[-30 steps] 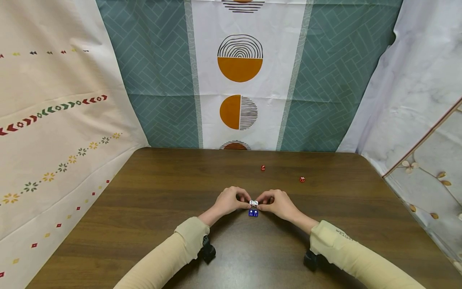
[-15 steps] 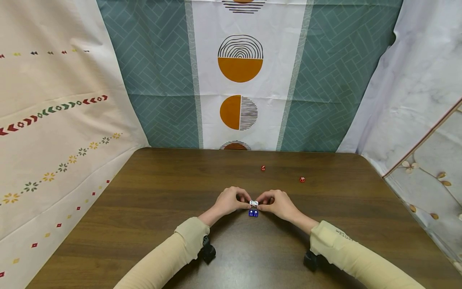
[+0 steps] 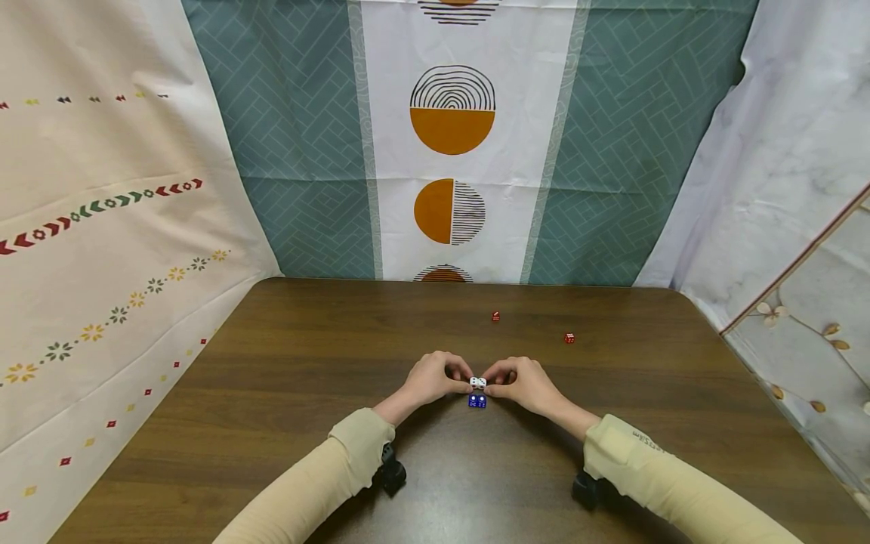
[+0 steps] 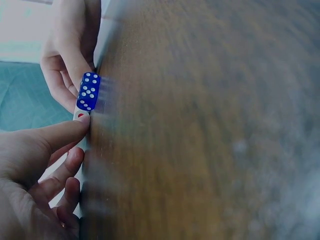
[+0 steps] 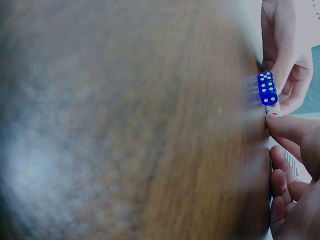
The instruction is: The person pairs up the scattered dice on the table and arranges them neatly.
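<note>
Two white dice, a left one (image 3: 473,382) and a right one (image 3: 482,383), sit side by side near the middle of the table. My left hand (image 3: 430,379) pinches the left white die with thumb and index finger. From the other side, my right hand (image 3: 529,386) pinches the right white die the same way. Just in front of them stand two blue dice with white pips, a left one (image 3: 472,401) and a right one (image 3: 482,401), side by side. In the left wrist view the blue dice (image 4: 88,92) mostly hide the white die (image 4: 80,115) behind.
Farther back on the brown wooden table (image 3: 326,325) lie two separate red dice, one (image 3: 495,316) behind the hands and one (image 3: 569,338) to the right. Patterned cloths (image 3: 299,136) hang behind and at both sides of the table.
</note>
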A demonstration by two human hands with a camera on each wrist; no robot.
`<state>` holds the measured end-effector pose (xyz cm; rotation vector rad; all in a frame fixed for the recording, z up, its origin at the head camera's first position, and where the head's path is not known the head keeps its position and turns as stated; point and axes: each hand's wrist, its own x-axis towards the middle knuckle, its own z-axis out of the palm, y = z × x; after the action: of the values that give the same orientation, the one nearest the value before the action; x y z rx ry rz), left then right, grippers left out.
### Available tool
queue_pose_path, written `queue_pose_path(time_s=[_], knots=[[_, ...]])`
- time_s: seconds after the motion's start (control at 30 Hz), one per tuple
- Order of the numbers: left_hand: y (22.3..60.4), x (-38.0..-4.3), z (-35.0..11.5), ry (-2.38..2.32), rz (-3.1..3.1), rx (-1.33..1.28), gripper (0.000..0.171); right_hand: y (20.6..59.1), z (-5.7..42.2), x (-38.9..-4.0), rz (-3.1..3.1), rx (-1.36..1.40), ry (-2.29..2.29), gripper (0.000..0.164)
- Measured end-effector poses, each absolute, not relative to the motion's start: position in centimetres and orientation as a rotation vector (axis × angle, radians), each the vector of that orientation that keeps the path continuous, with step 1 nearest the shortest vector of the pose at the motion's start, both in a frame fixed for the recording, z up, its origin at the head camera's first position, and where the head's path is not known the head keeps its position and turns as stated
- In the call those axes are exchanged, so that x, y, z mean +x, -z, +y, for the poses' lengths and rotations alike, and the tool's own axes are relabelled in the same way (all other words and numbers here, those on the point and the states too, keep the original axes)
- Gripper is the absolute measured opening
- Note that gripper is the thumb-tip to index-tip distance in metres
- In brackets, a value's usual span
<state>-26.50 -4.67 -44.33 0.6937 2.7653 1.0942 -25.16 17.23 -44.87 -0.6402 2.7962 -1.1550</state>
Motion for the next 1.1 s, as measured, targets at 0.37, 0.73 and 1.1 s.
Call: queue_pose_path(time_s=[0.37,0.73,1.1], knots=[[44.38,-26.53,-4.67,-1.098,2.768,0.698,0.011,44.89,17.29,-25.23,2.801,-0.657,1.153,0.012],[44.43,-26.66,-4.65,-1.096,2.774,0.696,0.01,44.79,17.21,-25.15,2.81,-0.66,1.148,0.013],[44.31,-26.52,-4.61,-1.099,2.762,0.683,0.011,44.76,17.48,-25.26,2.789,-0.69,1.14,0.015]])
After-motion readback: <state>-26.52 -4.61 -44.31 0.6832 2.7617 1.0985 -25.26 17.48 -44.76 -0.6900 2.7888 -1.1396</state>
